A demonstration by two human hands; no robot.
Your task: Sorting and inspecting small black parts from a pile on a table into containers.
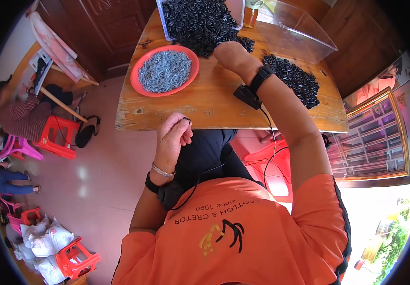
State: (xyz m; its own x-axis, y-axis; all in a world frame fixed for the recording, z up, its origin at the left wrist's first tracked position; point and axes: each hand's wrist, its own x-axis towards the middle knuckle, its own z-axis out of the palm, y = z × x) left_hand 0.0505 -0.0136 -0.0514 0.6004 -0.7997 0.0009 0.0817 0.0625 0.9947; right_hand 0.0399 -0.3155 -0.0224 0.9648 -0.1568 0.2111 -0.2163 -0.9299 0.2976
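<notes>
My left hand [172,133] is just off the table's near edge, its thumb and fingertips pinched on a small black plastic piece [187,121]. My right hand [233,56] reaches over the table beside a heap of small black plastic pieces [200,21], which spill out of a clear plastic bin [163,21]. The right fingers are turned away and hidden, so their grip does not show. Between the hands and to the left sits an orange-red plate [167,93] full of small silvery metal pieces [164,71], perhaps screws. More black pieces [293,80] lie right of my right forearm.
The wooden table [205,111] holds a clear empty-looking box [300,40] and a jar of amber liquid [250,16] at the back. Cables hang from both wrist bands. Red stools [57,137], white sacks [53,237] and two seated people [24,114] are at the left.
</notes>
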